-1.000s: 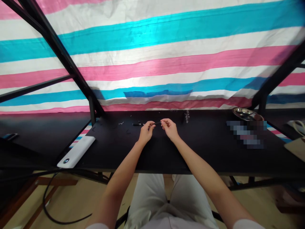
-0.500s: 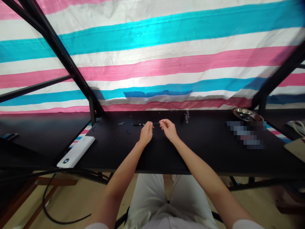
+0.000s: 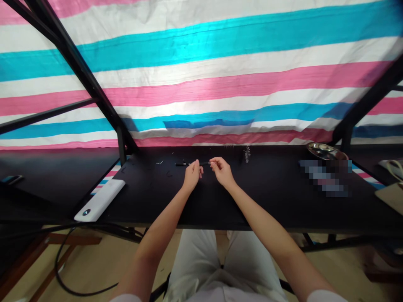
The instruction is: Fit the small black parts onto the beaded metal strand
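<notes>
Between my hands runs a slim black pen-like rod (image 3: 205, 162), held roughly level just over the black table. My left hand (image 3: 192, 174) is closed around its middle. The fingertips of my right hand (image 3: 221, 170) pinch its right end. A dark piece with a short prong (image 3: 180, 164) sticks out to the left of my left hand; whether it belongs to the same rod I cannot tell. Beyond my right hand lies a cluster of small clear pieces (image 3: 247, 154). Thin white scraps (image 3: 160, 162) lie to the left.
A white power bank (image 3: 100, 201) lies at the table's left edge. At the back right stands a shiny metal dish (image 3: 327, 151), with a blurred-out patch (image 3: 325, 178) before it. Black frame posts (image 3: 119, 130) rise at both sides, and a striped sheet (image 3: 220, 84) hangs behind.
My left hand has shifted slightly left, and its lower fingers have loosened a little. My right hand keeps its pinch in nearly the same place.
</notes>
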Tool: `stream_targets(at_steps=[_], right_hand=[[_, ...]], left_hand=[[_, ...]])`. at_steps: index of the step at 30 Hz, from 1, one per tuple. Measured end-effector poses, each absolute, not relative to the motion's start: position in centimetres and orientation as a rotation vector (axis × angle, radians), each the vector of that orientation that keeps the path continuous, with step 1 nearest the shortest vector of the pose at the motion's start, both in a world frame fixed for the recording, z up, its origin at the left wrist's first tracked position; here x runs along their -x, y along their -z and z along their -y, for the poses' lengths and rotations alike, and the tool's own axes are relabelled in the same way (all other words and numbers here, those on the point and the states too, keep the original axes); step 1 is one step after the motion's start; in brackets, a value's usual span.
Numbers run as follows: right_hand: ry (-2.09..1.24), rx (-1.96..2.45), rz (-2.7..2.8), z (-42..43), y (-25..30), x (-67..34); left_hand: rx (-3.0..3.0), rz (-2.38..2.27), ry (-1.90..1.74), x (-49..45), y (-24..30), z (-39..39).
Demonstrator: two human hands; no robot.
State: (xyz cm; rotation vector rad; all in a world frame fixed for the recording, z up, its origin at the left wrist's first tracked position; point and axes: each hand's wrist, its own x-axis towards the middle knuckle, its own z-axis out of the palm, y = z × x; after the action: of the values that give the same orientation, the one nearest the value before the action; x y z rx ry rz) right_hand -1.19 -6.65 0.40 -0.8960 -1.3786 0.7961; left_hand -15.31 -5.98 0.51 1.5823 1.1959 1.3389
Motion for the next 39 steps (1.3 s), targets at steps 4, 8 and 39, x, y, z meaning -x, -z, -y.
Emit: stream_targets(at_steps=[4,8,39], right_hand=[[-0.764,0.906,1.407,6.8,-0.5,1.1],[-0.81,0.896,1.43,6.6,-0.1,1.1],[-0.426,1.141,1.916,6.1,2.3,0.0]], left_hand=[[-1.483,-1.153,-1.329,15.3,-0.8,5.8],[-1.437,-1.157,-1.324,15.6,-0.7,5.6],[-1.209,-1.191,-1.58,16.5,0.5,4.3]])
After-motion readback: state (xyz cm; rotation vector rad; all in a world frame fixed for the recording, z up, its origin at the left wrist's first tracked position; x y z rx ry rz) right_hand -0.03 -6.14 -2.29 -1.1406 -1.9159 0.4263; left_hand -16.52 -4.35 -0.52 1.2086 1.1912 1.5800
